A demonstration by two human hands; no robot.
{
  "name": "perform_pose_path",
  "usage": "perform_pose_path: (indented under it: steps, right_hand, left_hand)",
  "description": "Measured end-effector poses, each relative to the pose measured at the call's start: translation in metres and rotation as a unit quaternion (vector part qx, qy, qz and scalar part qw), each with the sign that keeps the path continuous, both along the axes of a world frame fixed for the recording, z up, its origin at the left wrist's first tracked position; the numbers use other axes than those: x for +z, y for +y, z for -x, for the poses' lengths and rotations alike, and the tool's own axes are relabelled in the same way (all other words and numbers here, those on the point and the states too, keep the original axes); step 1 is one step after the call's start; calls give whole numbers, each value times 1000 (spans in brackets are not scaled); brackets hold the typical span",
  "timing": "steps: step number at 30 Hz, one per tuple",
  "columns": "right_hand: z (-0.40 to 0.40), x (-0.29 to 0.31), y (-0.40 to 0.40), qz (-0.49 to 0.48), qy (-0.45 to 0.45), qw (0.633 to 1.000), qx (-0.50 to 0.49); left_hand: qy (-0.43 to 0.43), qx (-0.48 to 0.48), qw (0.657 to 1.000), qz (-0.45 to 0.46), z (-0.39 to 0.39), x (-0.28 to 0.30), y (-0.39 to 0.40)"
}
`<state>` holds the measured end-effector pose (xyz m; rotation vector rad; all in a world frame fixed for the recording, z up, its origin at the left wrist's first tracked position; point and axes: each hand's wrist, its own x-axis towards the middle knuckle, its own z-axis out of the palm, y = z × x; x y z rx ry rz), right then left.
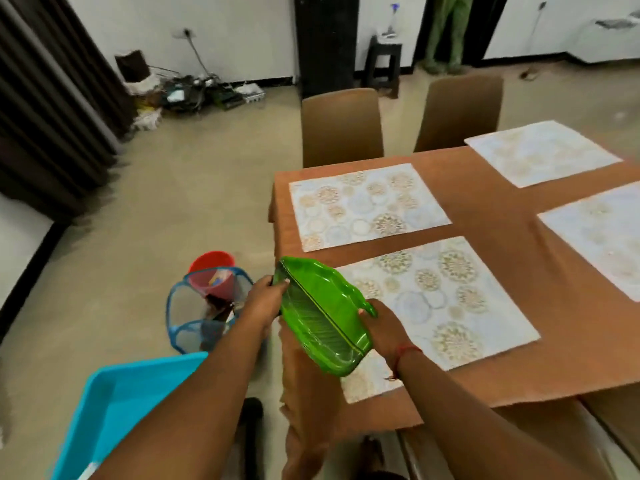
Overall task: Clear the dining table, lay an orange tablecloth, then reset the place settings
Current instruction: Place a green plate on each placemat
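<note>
A green leaf-shaped plate (320,313) is held tilted above the table's near left corner. My left hand (265,301) grips its far left end and my right hand (381,327) grips its right edge. The plate partly overlaps the nearest patterned placemat (446,306). An orange tablecloth (491,209) covers the table. Another placemat (367,206) lies beyond the nearest one, and two more placemats (540,152) (602,233) lie to the right.
On the floor to the left stand a blue mesh basket (180,306) holding a red bucket (211,263), and a light blue tub (117,403). Two brown chairs (341,128) (457,110) stand at the table's far side. Cables and clutter (194,93) lie by the wall.
</note>
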<state>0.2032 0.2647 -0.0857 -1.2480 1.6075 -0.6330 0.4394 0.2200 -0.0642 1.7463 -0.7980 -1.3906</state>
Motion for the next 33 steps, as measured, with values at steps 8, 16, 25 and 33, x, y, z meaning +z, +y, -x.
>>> perform_pose_path:
  steps: [8, 16, 25, 33]
  right_hand:
    - [79, -4, -11, -32, -134, 974, -178]
    - [141, -37, -19, 11, 124, 990, -63]
    - [191, -81, -15, -81, 427, 896, 90]
    - [186, -72, -12, -112, 441, 886, 88]
  left_hand:
    - [207, 36, 976, -53, 136, -15, -11]
    - [96, 46, 993, -51, 153, -40, -24]
    - [87, 10, 995, -48, 147, -52, -41]
    - [89, -11, 995, -44, 145, -58, -52]
